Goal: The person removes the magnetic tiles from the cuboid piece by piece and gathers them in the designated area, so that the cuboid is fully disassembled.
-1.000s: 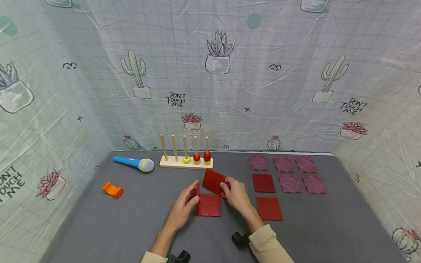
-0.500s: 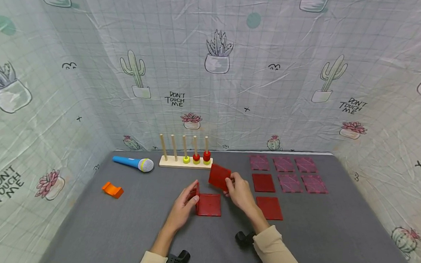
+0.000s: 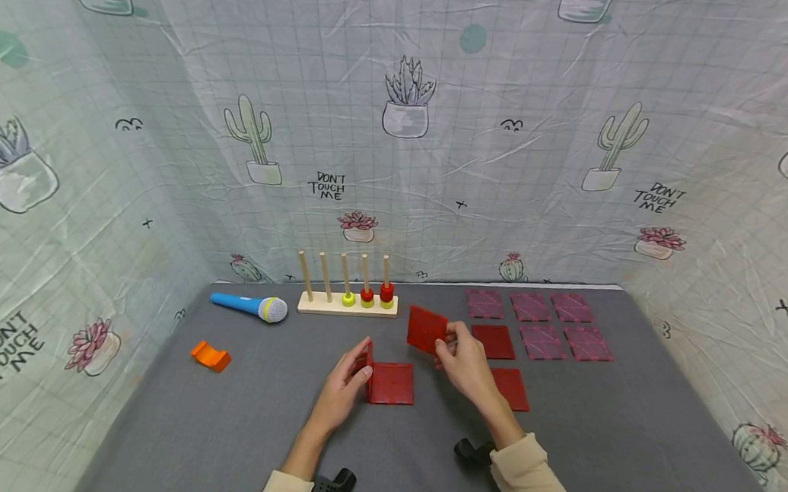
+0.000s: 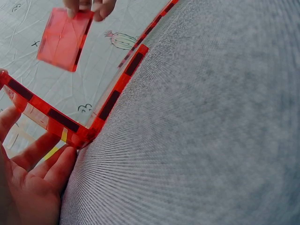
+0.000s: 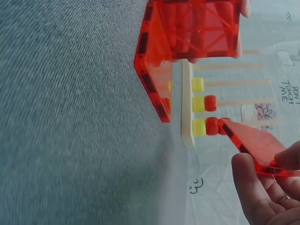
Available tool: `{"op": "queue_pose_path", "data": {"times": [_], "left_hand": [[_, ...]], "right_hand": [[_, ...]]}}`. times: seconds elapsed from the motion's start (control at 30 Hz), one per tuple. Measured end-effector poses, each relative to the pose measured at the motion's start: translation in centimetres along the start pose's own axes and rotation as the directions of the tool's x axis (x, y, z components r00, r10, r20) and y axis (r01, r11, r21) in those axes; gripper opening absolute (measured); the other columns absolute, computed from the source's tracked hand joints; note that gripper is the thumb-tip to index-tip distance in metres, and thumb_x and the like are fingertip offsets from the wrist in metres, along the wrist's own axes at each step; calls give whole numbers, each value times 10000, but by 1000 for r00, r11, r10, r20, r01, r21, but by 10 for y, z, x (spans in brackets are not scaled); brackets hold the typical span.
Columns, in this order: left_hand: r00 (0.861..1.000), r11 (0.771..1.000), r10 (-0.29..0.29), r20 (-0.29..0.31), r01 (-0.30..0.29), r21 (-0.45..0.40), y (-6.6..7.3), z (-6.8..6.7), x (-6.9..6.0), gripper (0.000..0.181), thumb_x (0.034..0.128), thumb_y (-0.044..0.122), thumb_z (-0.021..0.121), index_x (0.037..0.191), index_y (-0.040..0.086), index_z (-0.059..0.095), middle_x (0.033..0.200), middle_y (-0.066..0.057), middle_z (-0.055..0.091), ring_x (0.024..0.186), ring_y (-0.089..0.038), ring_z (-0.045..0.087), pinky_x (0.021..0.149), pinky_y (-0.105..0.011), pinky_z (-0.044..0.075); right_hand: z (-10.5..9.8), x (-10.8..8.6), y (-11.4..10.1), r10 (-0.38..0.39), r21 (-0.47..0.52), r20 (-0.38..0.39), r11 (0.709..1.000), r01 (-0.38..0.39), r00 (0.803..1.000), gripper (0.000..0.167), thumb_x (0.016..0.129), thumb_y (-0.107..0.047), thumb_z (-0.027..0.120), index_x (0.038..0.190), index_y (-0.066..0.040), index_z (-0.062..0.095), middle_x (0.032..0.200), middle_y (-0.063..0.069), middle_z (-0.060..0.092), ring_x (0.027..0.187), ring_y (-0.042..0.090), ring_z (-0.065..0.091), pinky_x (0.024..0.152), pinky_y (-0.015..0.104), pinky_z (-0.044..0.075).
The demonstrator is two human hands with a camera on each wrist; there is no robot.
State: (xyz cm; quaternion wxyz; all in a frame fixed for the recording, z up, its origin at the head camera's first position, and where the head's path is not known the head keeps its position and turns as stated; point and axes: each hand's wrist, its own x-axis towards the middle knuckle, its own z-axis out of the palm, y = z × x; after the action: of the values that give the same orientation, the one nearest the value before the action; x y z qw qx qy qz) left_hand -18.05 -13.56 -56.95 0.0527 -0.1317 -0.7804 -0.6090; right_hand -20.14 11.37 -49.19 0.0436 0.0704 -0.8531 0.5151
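In the head view, a red see-through magnetic tile [image 3: 393, 384] lies flat at the middle of the table. Another red tile [image 3: 368, 372] stands upright along its left edge. My left hand [image 3: 339, 389] rests its fingers against the outer side of that upright tile; the left wrist view shows no finger on the inner face. Raised above the table to the right, a loose red tile [image 4: 64, 40] is pinched by one edge between my right hand's [image 3: 463, 359] thumb and fingers. It is tilted and apart from the joined pair.
Two red tiles lie at right, one bare red tile [image 3: 495, 341] behind another [image 3: 513, 389] partly hidden by my right forearm. Several purple tiles [image 3: 542, 342] lie beyond. A peg stacker [image 3: 349, 304] with rings, a blue toy microphone [image 3: 249, 306] and an orange block [image 3: 211, 356] are farther left.
My right hand has moved to the right with the loose red tile, away from the joined pair. The left hand and the two joined tiles have stayed in place.
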Motion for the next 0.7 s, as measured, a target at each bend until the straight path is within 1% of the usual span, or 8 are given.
{"op": "queue_pose_path", "data": {"times": [0.1, 0.2, 0.3, 0.43, 0.6, 0.7], "left_hand": [[1000, 1000, 10, -4, -10, 12, 0, 1, 0, 526, 1019, 168, 551, 1523, 97, 421, 1440, -147, 535, 1302, -329, 548, 1017, -227, 498], [1000, 1000, 7, -6, -7, 21, 5, 1, 0, 523, 1021, 135, 536, 1526, 79, 411, 1446, -197, 522, 1309, -362, 539, 1015, -214, 492], [1000, 999, 16, 10, -16, 29, 20, -1, -3, 522, 1020, 120, 529, 1522, 45, 405, 1438, -249, 512, 1298, -394, 539, 1008, -209, 494], [999, 999, 24, 38, -26, 42, 38, -6, -5, 521, 1019, 123, 533, 1515, 26, 408, 1428, -266, 515, 1281, -400, 551, 993, -204, 501], [999, 999, 20, 38, -22, 39, 44, -7, -6, 517, 1017, 124, 534, 1512, 30, 417, 1425, -267, 517, 1281, -409, 547, 989, -193, 495], [999, 999, 18, 33, -19, 30, 45, -7, -7, 511, 1016, 127, 541, 1507, 37, 428, 1420, -260, 521, 1280, -404, 546, 989, -185, 491]], "right_hand": [[-7, -3, -1, -14, 4, -17, 1000, 14, 1000, 275, 990, -122, 613, 1224, 11, 554, 1009, 163, 647, 669, 175, 682, 623, 248, 605], [-15, -7, -1, -30, -12, -38, 999, 30, 999, 270, 1000, -142, 610, 1220, 7, 568, 982, 151, 658, 655, 180, 680, 605, 225, 592], [-24, -11, 0, -32, -34, -64, 999, 30, 997, 268, 995, -155, 622, 1205, 8, 583, 940, 144, 669, 634, 188, 680, 592, 213, 579], [-36, -16, 1, -20, -60, -100, 998, 14, 995, 282, 997, -185, 625, 1195, 13, 596, 900, 142, 679, 605, 180, 675, 573, 218, 566], [-52, -23, 5, -6, -83, -139, 997, -6, 990, 303, 1005, -219, 612, 1196, 16, 598, 898, 148, 689, 588, 167, 671, 572, 221, 567], [-61, -27, 10, -5, -106, -170, 994, -13, 985, 318, 1003, -227, 615, 1191, 29, 602, 891, 146, 697, 572, 155, 664, 563, 216, 566]]}}
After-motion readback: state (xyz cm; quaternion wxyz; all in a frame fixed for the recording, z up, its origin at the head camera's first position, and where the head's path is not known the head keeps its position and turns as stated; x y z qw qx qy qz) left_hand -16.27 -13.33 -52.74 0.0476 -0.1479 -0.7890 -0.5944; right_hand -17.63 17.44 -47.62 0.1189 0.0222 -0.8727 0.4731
